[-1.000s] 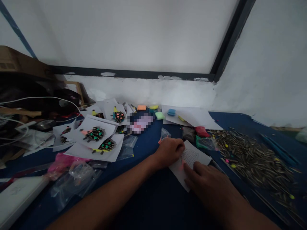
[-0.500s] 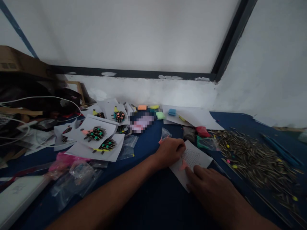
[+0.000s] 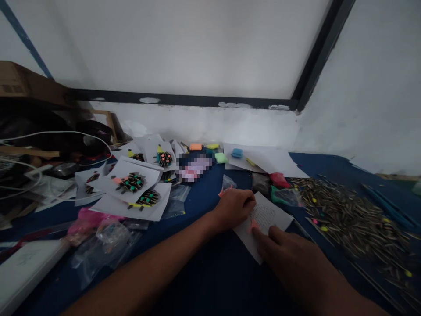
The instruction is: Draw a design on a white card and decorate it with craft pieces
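A sheet of white paper (image 3: 279, 216) lies at an angle on the blue table cover, with a rounded outline drawn on it and filled with small dark marks. My left hand (image 3: 234, 209) rests at the paper's left edge, fingers curled; whatever they hold, if anything, is hidden. On the paper, beside the outline, sits a small lump of pink-orange modelling clay (image 3: 254, 224). The outstretched index finger of my right hand (image 3: 286, 252) presses on this clay, the other fingers loosely bent. Just beyond my left hand is a small clear bag (image 3: 227, 182) with pink-orange clay.
Sunflower seeds (image 3: 355, 219) are heaped on the right. On the left are paper sheets (image 3: 123, 204) bearing hedgehog figures of seeds and clay, and crumpled plastic bags (image 3: 108, 243). Coloured clay blocks (image 3: 196, 147) line the back near the wall. A white box (image 3: 29, 272) stands front left.
The index finger of my right hand has shifted slightly on the pink-orange clay. My left hand stays in place on the paper. The whole view has moved very little.
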`<state>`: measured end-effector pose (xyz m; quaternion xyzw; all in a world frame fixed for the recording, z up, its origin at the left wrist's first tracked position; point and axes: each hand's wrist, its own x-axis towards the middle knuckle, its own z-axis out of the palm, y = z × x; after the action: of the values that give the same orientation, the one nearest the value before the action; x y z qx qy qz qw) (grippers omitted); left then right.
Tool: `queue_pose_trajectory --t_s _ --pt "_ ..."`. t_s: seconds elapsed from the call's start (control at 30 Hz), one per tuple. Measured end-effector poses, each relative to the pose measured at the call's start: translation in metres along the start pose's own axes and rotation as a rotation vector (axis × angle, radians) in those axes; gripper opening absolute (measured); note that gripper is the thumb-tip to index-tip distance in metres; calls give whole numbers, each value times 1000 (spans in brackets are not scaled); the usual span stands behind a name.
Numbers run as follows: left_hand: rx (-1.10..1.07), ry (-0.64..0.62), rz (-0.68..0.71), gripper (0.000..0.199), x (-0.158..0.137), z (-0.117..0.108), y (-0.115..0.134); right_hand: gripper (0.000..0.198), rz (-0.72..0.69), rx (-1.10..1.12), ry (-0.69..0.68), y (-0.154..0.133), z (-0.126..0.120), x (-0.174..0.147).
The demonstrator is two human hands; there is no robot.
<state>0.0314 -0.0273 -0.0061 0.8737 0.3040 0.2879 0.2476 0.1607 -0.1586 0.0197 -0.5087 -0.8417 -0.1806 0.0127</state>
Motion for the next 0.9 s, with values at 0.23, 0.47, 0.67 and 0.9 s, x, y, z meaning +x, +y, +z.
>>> queue_pose_trajectory --t_s 0.23,0.47,0.67,0.9 --pt "-4 -6 -11 18 0 -1 2 33 18 -27 19 -2 -1 0" --pt "23 -13 -18 18 0 -1 2 30 0 -22 70 -4 -3 -2" --pt "11 -14 -17 19 0 -2 3 27 -18 -2 -1 -6 -7 3" --pt "14 -11 -22 19 0 -1 3 20 34 76 -125 -5 -10 6"
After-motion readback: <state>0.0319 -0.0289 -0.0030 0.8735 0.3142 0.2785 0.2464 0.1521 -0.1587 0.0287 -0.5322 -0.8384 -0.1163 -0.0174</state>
